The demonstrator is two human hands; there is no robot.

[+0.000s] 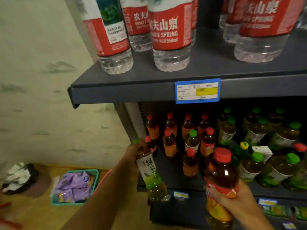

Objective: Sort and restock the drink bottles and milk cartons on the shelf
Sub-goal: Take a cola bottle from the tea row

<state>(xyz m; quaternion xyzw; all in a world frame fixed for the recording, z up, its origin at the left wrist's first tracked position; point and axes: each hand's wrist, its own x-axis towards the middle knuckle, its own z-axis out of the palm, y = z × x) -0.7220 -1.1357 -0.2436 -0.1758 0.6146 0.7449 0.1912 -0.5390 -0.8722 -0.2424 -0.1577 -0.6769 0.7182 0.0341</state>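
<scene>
Two bottles are held before the middle shelf [176, 183]. The left hand [132, 155] grips one green-capped green tea bottle [150, 170], pale liquid, tilted. The right hand [232, 200] grips one red-capped tea bottle [221, 173], dark amber, orange label.

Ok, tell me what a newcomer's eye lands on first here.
First, the two bottles held up in front of the shelf: a green tea bottle in the left hand and a red-capped tea bottle in the right hand. Next, the red-labelled water bottles on the upper shelf.
</scene>
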